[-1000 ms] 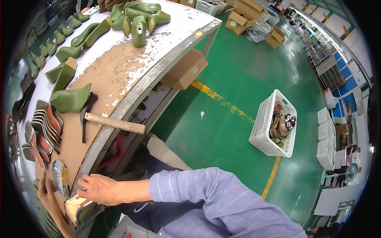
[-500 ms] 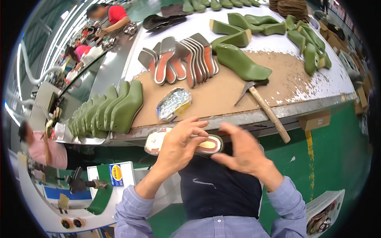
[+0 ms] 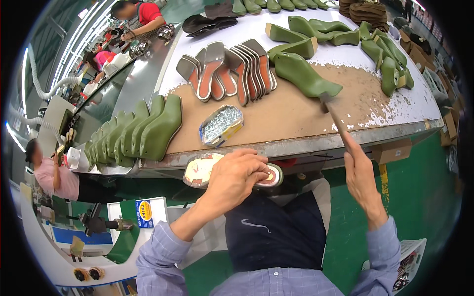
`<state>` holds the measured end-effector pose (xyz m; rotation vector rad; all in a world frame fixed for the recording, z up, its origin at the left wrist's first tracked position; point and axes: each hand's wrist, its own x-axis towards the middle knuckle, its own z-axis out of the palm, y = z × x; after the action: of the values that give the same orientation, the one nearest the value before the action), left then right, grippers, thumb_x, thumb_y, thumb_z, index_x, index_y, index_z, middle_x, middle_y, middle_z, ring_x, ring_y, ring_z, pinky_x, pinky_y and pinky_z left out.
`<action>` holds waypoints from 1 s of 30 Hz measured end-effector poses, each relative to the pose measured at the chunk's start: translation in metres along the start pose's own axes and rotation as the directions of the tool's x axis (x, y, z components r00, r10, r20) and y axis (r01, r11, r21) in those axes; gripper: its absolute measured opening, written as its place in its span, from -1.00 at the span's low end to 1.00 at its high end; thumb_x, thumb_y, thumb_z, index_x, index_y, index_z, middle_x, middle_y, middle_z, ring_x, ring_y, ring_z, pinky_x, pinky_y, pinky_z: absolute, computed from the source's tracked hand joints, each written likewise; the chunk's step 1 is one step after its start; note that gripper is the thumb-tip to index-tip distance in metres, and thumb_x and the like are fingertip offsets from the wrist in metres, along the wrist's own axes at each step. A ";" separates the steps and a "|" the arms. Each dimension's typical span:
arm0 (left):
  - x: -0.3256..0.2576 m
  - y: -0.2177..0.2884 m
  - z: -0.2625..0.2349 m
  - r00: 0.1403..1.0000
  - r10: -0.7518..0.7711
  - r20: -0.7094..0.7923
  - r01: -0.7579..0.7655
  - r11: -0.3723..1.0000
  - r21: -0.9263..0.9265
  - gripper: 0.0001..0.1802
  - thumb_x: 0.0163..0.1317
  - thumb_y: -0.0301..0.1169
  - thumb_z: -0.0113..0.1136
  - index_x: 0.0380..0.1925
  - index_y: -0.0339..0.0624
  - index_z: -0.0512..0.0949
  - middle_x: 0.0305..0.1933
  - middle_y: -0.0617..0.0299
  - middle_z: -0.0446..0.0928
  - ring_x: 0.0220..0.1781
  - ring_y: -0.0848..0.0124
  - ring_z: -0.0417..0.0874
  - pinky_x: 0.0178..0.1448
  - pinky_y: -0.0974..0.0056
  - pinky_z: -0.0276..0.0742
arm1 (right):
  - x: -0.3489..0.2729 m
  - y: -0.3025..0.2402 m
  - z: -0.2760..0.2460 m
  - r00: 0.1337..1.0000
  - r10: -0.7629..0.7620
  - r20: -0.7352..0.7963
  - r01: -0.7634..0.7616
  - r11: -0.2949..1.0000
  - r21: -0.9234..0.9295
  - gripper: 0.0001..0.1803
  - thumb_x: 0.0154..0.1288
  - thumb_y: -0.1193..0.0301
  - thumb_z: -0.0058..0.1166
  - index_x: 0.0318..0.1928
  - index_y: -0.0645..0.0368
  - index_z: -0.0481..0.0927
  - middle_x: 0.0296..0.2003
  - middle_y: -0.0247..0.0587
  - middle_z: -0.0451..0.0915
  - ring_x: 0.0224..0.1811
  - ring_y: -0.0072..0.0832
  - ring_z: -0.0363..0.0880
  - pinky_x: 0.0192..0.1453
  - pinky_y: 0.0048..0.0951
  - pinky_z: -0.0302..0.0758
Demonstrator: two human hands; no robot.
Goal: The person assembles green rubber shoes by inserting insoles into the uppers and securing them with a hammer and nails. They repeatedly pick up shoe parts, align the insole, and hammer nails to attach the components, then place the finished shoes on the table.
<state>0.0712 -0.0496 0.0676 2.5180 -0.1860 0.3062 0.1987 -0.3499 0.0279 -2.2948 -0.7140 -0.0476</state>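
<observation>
My right hand is wrapped round the wooden handle of a hammer, whose blurred head is raised over the table edge near a green shoe last. Just in front of the table, a shoe last with an insole lies sole up. My left hand rests across its middle, thumb and fingers pinched together at the rounded right end. Whatever those fingertips hold, if anything, is too small to make out. On the table just beyond stands an open box of small metal tacks.
Several green lasts stand in a row at left. Grey and orange insoles lie at mid-table, with more lasts to their right. A white basket sits on the floor at lower right. Co-workers are at the left.
My right hand has moved right from beside the shoe last and taken hold of the hammer, lifting it off the table. My left fingers have closed down onto the last's right end.
</observation>
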 end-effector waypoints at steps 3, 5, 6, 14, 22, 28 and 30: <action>0.001 0.001 0.002 1.000 0.008 -0.014 -0.008 1.000 0.011 -0.88 0.14 -0.43 0.41 -0.29 -0.06 0.78 -0.07 0.24 0.76 0.15 0.14 0.68 0.18 0.11 0.59 | -0.041 -0.015 -0.002 0.999 -0.006 -0.045 0.016 0.974 0.225 -0.49 0.52 0.58 -0.06 0.43 0.25 0.30 0.14 0.16 0.59 -0.08 -0.13 0.72 0.02 -0.26 0.59; 0.000 0.000 0.003 1.000 0.012 -0.023 -0.012 0.999 0.035 -0.88 0.13 -0.43 0.41 -0.30 -0.05 0.79 -0.07 0.24 0.76 0.13 0.14 0.68 0.17 0.11 0.60 | -0.058 -0.028 -0.011 0.999 -0.041 -0.005 0.041 0.963 0.267 -0.50 0.52 0.56 -0.02 0.41 0.28 0.31 0.12 0.14 0.61 -0.11 -0.20 0.71 0.00 -0.31 0.58; -0.002 -0.001 0.003 0.999 0.015 -0.031 -0.014 0.999 0.052 -0.88 0.13 -0.43 0.42 -0.30 -0.05 0.79 -0.07 0.24 0.76 0.12 0.15 0.68 0.17 0.12 0.60 | -0.064 -0.036 -0.017 0.997 -0.079 0.021 0.070 0.956 0.286 -0.50 0.50 0.56 0.01 0.40 0.28 0.32 0.07 0.12 0.63 -0.15 -0.23 0.71 -0.05 -0.32 0.59; -0.001 0.008 0.001 0.998 -0.055 -0.024 0.055 0.998 -0.017 -0.89 0.10 -0.43 0.43 -0.34 -0.09 0.78 -0.12 0.21 0.75 0.15 0.14 0.66 0.15 0.10 0.58 | -0.088 -0.066 -0.038 0.934 -0.316 -0.166 0.357 0.821 0.446 -0.58 0.47 0.50 0.12 0.27 0.21 0.41 -0.51 -0.17 0.57 -0.54 -0.59 0.51 -0.48 -0.50 0.43; 0.003 0.013 -0.018 0.988 0.080 0.133 -0.106 0.973 0.206 -0.57 0.10 -0.15 0.51 -0.08 -0.09 0.68 0.04 0.08 0.66 0.35 0.01 0.50 0.37 -0.11 0.38 | -0.080 -0.075 -0.033 0.952 -0.304 -0.031 0.298 0.901 0.314 -0.48 0.40 0.59 0.13 0.34 0.13 0.39 -0.51 -0.16 0.55 -0.61 -0.39 0.53 -0.54 -0.39 0.41; -0.005 -0.006 -0.027 0.984 0.014 0.180 -0.077 0.934 0.348 -0.36 0.04 0.13 0.47 0.00 -0.05 0.65 -0.02 0.16 0.63 0.29 0.02 0.49 0.33 -0.07 0.33 | -0.098 -0.072 -0.039 0.932 0.260 0.253 -0.357 0.531 0.769 -0.41 0.56 0.49 -0.01 0.46 0.14 0.08 -0.44 -0.31 0.49 -0.55 -0.70 0.32 -0.50 -0.58 0.31; -0.008 -0.002 -0.022 0.988 0.027 0.151 -0.078 0.937 0.341 -0.40 0.05 0.07 0.50 -0.03 -0.09 0.63 -0.12 0.13 0.61 0.13 0.09 0.55 0.22 0.01 0.36 | -0.103 -0.050 -0.021 0.985 0.162 0.054 -0.155 0.717 0.680 -0.42 0.53 0.54 0.02 0.44 0.16 0.14 -0.40 -0.29 0.53 -0.53 -0.69 0.34 -0.46 -0.59 0.34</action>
<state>0.0604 -0.0343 0.0823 2.8914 -0.2787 0.1898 0.0893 -0.3840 0.0517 -1.6190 -0.4194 0.2505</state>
